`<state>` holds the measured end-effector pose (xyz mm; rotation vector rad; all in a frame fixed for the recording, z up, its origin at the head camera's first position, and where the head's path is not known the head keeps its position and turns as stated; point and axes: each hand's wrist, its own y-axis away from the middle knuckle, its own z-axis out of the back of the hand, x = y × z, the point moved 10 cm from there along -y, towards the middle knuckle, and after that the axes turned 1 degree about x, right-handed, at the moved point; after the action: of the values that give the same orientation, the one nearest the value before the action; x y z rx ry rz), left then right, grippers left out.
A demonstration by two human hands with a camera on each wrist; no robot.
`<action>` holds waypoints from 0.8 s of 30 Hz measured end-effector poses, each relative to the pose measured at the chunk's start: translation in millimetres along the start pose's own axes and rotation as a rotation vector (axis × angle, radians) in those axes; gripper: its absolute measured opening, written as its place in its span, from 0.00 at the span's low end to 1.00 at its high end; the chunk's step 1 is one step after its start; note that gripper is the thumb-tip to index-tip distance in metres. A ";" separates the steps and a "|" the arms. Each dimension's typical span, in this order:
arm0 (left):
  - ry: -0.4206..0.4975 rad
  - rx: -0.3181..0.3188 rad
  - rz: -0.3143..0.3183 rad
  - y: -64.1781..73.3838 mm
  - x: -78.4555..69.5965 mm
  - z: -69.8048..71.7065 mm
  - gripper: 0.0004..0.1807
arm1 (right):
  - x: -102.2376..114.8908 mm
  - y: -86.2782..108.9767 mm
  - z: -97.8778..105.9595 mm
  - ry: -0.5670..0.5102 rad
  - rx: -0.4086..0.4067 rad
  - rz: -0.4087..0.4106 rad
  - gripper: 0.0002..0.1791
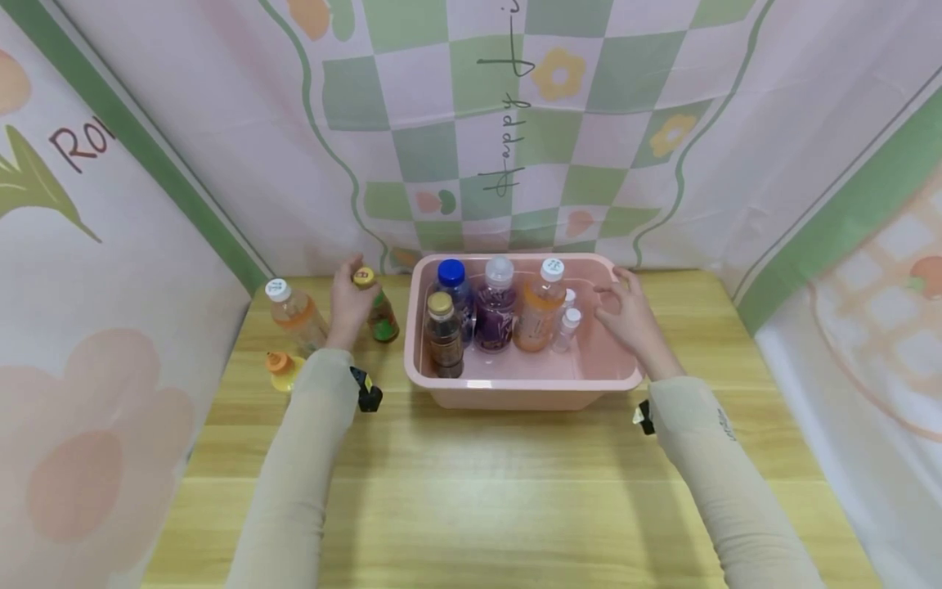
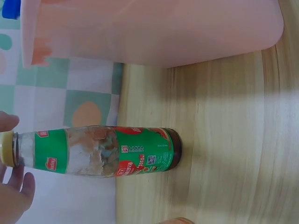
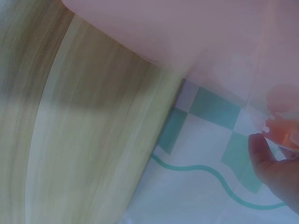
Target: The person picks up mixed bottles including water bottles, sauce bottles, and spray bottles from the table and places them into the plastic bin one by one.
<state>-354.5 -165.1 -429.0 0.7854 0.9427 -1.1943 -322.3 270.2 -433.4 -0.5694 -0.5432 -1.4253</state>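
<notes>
A glass sauce bottle (image 2: 98, 151) with a green label and yellow cap stands upright on the table, left of the pink tub (image 1: 515, 397). My left hand (image 1: 351, 303) holds it by the cap, fingers and thumb on either side. On the right, my right hand (image 1: 629, 319) pinches the tub's rim near its back right corner. Inside the tub stand a brown bottle (image 1: 445, 348) with a gold cap, a blue-capped bottle (image 1: 456, 296), a purple drink bottle (image 1: 495, 319), an orange drink bottle (image 1: 537, 319) and two small white-capped bottles (image 1: 567, 331).
Left of my left hand stand a white-capped bottle (image 1: 297, 317) with an orange label band and a small yellow squeeze bottle (image 1: 283, 372) with an orange cap. The wooden table (image 1: 478, 491) ends at a patterned curtain (image 1: 508, 164) behind, with more cloth on both sides.
</notes>
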 end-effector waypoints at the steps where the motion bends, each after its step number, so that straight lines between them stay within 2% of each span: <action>1: 0.000 -0.002 -0.001 0.0 0.4 0.0 0.36 | -0.4 0.0 -0.2 -0.001 0.001 -0.001 0.24; 14: -0.025 -0.022 -0.038 3.1 1.3 1.3 0.34 | -0.1 -0.4 1.5 -0.001 0.009 -0.016 0.24; 24: 0.018 -0.057 -0.080 11.6 1.7 7.1 0.33 | 0.3 0.5 -0.5 0.000 0.031 -0.024 0.24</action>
<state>-341.7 -169.8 -427.5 0.7195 1.0265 -1.2258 -321.8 269.7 -433.6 -0.5395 -0.5730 -1.4373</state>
